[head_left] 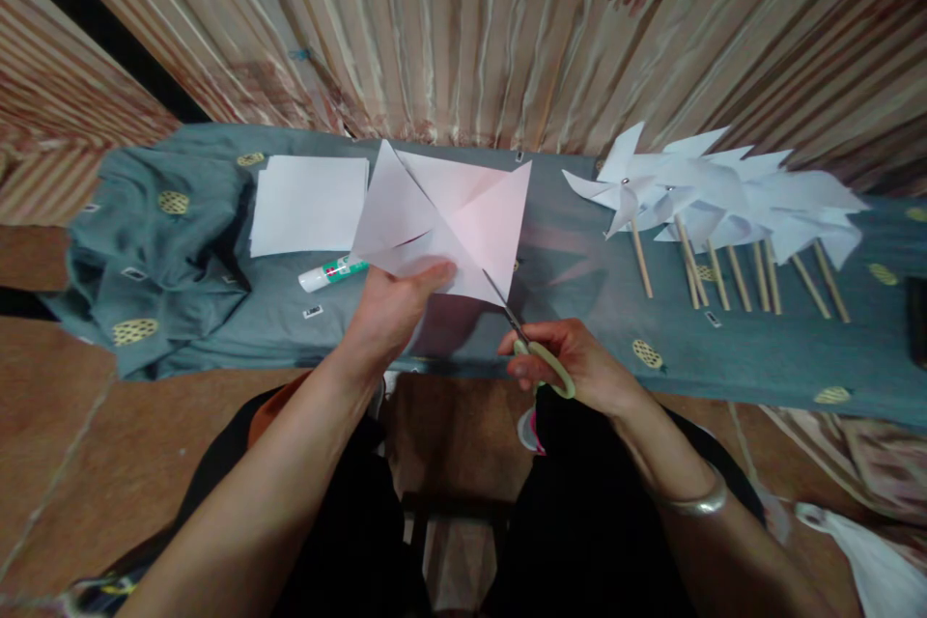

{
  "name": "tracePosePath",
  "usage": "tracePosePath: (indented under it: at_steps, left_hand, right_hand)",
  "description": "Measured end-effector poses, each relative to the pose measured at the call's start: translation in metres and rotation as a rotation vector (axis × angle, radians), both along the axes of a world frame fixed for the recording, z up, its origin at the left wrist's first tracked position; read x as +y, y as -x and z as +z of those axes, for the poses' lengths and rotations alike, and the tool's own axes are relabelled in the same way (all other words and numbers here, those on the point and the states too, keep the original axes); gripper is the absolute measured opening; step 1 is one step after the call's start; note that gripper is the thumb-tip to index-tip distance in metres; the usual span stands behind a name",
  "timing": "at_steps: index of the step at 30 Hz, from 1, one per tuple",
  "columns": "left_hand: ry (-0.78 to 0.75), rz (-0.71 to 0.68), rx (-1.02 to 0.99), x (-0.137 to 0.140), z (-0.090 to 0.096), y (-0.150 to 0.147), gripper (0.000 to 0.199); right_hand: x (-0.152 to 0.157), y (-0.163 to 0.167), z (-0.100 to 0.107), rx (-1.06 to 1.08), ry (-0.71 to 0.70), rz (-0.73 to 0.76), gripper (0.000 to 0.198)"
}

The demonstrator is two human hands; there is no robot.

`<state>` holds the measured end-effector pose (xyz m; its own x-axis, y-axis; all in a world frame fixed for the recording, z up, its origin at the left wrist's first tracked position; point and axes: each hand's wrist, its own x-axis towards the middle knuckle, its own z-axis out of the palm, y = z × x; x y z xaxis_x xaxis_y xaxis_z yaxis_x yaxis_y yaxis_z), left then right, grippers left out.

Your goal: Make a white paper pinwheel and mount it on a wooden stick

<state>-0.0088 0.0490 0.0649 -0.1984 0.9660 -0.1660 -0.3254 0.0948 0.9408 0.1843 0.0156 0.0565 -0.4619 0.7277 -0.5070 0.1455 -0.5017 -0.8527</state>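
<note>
A white square sheet of paper (478,212) is held up above the cloth by my left hand (395,304), thumb on top and fingers underneath. Slits run inward from some of its corners, and creases cross it. My right hand (572,357) grips scissors (543,362) with pale green handles. The blades meet the paper at its lower right corner, one of them lying over the sheet. Just left of my left hand lies a glue stick (329,273) with a white cap and green label.
A stack of white paper (311,203) sits to the left. Several paper pinwheels (724,193) on wooden sticks overlap at the right. A grey-green cloth (594,348) covers the narrow table, bunched at its left end. A pleated curtain (463,29) hangs behind.
</note>
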Motion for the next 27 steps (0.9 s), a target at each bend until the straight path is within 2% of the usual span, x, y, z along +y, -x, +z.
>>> tracePosePath:
  at_steps: [12, 27]
  left_hand:
    - [0.032, -0.065, 0.052, -0.009, -0.002, -0.008, 0.034]
    - [0.051, -0.065, 0.061, -0.011, 0.002, -0.008, 0.037]
  right_hand:
    - [0.000, 0.000, 0.001, -0.018, -0.061, 0.041, 0.043]
    - [0.000, 0.001, 0.001, 0.007, -0.022, 0.022, 0.039]
